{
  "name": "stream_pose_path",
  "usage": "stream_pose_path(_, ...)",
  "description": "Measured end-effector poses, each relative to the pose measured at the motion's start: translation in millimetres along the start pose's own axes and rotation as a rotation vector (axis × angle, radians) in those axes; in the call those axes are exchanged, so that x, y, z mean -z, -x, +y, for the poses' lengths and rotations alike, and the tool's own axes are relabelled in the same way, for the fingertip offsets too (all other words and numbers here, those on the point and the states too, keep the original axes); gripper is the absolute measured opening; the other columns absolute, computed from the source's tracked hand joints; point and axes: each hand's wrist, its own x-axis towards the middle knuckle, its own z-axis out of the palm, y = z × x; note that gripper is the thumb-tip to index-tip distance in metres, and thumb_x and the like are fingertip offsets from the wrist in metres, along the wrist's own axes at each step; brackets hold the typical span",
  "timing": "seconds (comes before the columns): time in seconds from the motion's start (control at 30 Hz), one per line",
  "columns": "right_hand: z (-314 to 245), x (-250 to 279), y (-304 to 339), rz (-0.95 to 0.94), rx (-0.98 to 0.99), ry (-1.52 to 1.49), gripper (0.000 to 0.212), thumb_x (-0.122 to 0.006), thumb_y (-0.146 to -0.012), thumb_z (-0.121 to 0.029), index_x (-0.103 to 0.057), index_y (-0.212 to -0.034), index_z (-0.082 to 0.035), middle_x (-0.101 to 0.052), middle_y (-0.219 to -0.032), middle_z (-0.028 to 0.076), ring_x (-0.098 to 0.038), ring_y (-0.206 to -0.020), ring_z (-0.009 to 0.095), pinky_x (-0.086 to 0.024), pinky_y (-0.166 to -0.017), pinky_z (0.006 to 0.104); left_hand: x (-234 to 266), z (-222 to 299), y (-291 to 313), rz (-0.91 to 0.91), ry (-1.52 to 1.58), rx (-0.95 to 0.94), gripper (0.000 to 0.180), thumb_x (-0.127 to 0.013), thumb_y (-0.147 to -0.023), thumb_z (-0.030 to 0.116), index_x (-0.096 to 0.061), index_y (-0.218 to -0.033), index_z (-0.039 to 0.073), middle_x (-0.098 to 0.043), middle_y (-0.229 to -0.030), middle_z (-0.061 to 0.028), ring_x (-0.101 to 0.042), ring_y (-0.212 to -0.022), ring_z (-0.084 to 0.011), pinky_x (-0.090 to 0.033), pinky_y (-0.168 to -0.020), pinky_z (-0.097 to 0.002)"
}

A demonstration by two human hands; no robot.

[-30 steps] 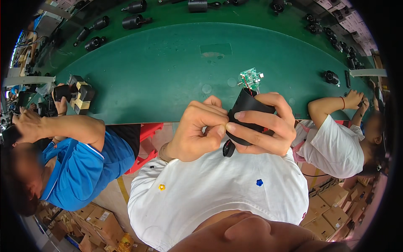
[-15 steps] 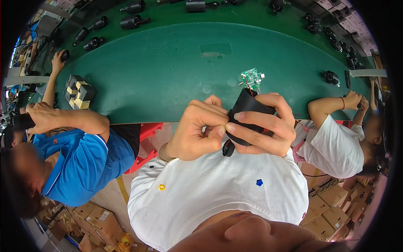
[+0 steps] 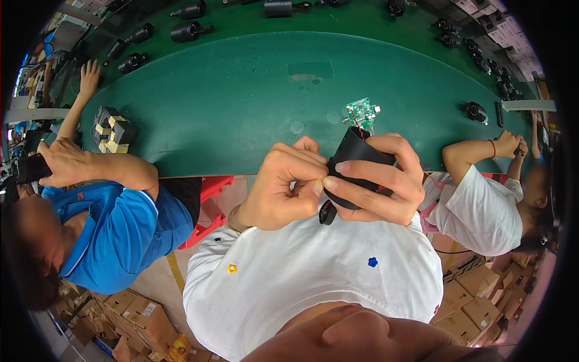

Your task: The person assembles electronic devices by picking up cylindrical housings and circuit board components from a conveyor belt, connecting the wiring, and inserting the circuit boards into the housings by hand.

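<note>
My right hand (image 3: 386, 184) is wrapped round a black cylindrical housing (image 3: 357, 158), tilted with its open end away from me. Out of that end a green circuit board (image 3: 362, 112) sticks up on red and black wires. A small black round part (image 3: 327, 213) hangs below the housing, by my right fingers. My left hand (image 3: 288, 186) is closed in a pinch against the housing's left side, its fingertips meeting my right fingers. Whatever lies in that pinch is hidden.
A green table (image 3: 211, 102) spreads ahead, with a strip behind it carrying several black cylindrical units (image 3: 188, 31). A black block with yellow tape (image 3: 113, 131) sits at left, another black unit (image 3: 476, 111) at right. Co-workers in blue (image 3: 120, 235) and white (image 3: 482, 208) sit on either side.
My hands and the housing stay almost still. The co-worker on the left has let go of a black part at the far edge; that hand is now spread.
</note>
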Motion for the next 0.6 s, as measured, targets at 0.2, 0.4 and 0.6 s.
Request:
stream_pose_path(0.2,-1,3,0,-0.019,-0.021,-0.010,0.033,-0.075,-0.057,-0.015,-0.078,-0.089,-0.018,-0.068,-0.096,0.002,-0.053,-0.074,0.021,-0.046,-0.059,0.0287,-1,4,0,-0.021,0.031,0.009,0.024,-0.050,-0.076,0.007,-0.038,-0.055,0.010,-0.036,-0.052,0.0003,-0.024,-0.053,-0.0163,-0.026,-0.074,-0.0294)
stream_pose_path(0.4,-5,2,3,0.015,-0.045,-0.010,0.034,-0.075,-0.056,-0.015,-0.078,-0.090,-0.021,-0.068,-0.098,0.002,-0.052,-0.076,0.021,-0.047,-0.062,0.0292,-2,7,1,-0.069,0.066,-0.002,0.028,-0.046,-0.084,0.015,-0.041,-0.057,0.011,-0.041,-0.054,0.0009,-0.029,-0.056,-0.0157,-0.025,-0.076,-0.0295)
stream_pose_path(0.6,-12,11,5,0.009,-0.045,-0.011,0.035,-0.075,-0.056,-0.015,-0.078,-0.090,-0.021,-0.067,-0.098,0.001,-0.052,-0.076,0.021,-0.048,-0.064,0.0294,-8,8,4,-0.120,0.058,-0.028,0.029,-0.043,-0.086,0.016,-0.043,-0.057,0.011,-0.045,-0.054,0.0015,-0.031,-0.056,-0.0152,-0.025,-0.077,-0.0290)
